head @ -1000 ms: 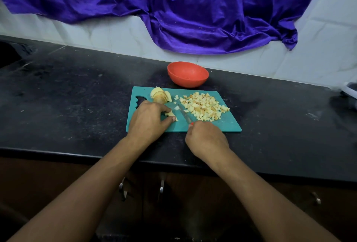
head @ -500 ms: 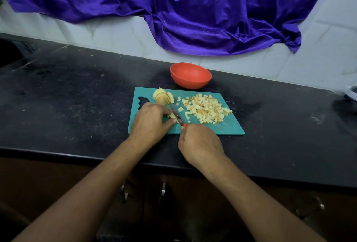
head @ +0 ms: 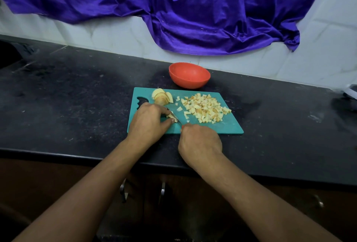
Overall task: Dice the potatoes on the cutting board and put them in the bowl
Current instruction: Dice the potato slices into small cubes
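From the head camera, both bare forearms reach forward from the bottom of the view and meet over the near edge of the board [head: 228, 127]. The left hand [head: 147, 123] lies palm down on the board's near left part, knuckles up, fingers curled, its thumb and fingertips pinching a small potato piece [head: 172, 117] down against the board. The right hand [head: 200, 143] sits just to its right at the board's near edge, closed into a fist around the handle of a knife [head: 176, 119]; only a sliver of red handle shows above the fist. The blade runs up and to the left from the fist and lies against the held piece, right beside the left fingertips.

There is one teal board on the black counter [head: 67, 96], with a cut-out grip at its left end. One red bowl [head: 189, 75] stands on the counter just beyond the board's far edge; no potato shows inside it. One knife is in view. At the board's far left lies one group of potato slices [head: 161, 97], fanned together, too overlapped to count. On the right half of the board lies one heap of dice [head: 205, 109], far too many to count, with a few loose cubes scattered between the heap and the slices. A purple cloth [head: 193, 13] hangs over the tiled wall behind. Two metal cabinet handles [head: 123, 189] show below the counter edge.
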Demonstrator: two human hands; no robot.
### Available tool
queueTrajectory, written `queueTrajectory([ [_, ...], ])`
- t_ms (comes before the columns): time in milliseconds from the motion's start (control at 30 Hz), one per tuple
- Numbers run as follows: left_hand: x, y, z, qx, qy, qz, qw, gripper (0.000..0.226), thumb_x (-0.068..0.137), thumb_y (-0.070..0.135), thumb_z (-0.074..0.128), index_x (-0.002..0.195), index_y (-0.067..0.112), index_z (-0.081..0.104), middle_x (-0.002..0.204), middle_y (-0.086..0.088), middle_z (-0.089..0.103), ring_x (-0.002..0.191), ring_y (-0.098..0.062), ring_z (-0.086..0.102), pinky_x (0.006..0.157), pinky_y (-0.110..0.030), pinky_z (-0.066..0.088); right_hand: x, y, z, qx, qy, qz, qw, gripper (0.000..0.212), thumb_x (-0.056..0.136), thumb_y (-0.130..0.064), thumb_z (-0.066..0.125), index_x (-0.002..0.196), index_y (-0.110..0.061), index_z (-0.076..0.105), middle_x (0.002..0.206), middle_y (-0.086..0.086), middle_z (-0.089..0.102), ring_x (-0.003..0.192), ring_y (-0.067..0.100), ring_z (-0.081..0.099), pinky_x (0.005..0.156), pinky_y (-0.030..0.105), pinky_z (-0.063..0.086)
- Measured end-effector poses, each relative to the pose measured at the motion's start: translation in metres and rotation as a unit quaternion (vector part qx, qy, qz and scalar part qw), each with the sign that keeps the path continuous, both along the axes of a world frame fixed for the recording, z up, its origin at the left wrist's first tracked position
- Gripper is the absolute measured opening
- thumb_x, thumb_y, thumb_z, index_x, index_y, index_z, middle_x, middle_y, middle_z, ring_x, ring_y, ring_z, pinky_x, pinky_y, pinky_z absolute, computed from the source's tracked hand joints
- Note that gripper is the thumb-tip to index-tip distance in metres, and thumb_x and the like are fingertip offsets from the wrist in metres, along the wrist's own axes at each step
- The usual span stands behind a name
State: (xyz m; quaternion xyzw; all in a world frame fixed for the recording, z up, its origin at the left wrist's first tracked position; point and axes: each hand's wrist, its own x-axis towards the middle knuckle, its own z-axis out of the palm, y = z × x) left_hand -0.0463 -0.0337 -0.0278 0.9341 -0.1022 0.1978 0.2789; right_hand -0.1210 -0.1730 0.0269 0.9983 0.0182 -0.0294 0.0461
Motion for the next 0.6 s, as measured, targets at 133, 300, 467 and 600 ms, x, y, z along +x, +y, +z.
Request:
queueTrajectory([
  [133, -0.001, 0.001, 0.001, -0.001, 0.010, 0.005, 1.000, 0.034, 0.086, 0.042, 0.078, 0.117, 0.028, 0.076, 0.114, 0.006, 0.075, 0.112, -0.015, 0.057, 0.095, -0.038, 0.052, -0.004, 0.001, -0.001, -0.010, 0.006, -0.005, 1.000, 0.033, 0.104, -0.028, 0.051, 0.132, -0.011, 0.053, 0.116, 0.011, 0.065, 0.102, 0.028, 0.064, 0.068, 0.038, 0.046],
  [300, -0.002, 0.001, 0.002, -0.001, 0.007, 0.013, 1.000, 0.036, 0.087, 0.042, 0.077, 0.120, 0.027, 0.075, 0.113, 0.004, 0.074, 0.114, -0.014, 0.056, 0.094, -0.034, 0.051, 0.000, -0.006, 0.001, 0.059, 0.015, -0.035, 0.998, 0.030, 0.106, -0.034, 0.046, 0.127, -0.016, 0.060, 0.112, 0.006, 0.063, 0.101, 0.025, 0.063, 0.077, 0.039, 0.051],
  [467, -0.001, 0.000, 0.001, 0.001, 0.011, 0.019, 1.000, 0.038, 0.087, 0.044, 0.077, 0.121, 0.027, 0.075, 0.112, 0.002, 0.073, 0.113, -0.013, 0.056, 0.093, -0.034, 0.052, 0.005, -0.010, -0.001, 0.162, 0.025, -0.080, 0.983, 0.034, 0.107, -0.041, 0.043, 0.117, -0.017, 0.066, 0.099, 0.002, 0.063, 0.092, 0.021, 0.063, 0.084, 0.043, 0.057],
  [600, -0.001, 0.001, 0.001, 0.003, 0.004, 0.015, 1.000, 0.035, 0.087, 0.043, 0.076, 0.118, 0.026, 0.076, 0.109, 0.003, 0.074, 0.111, -0.014, 0.057, 0.091, -0.034, 0.053, 0.003, -0.008, 0.000, 0.100, 0.012, -0.053, 0.993, 0.031, 0.107, -0.037, 0.045, 0.121, -0.017, 0.063, 0.106, 0.004, 0.063, 0.096, 0.023, 0.063, 0.081, 0.040, 0.056],
])
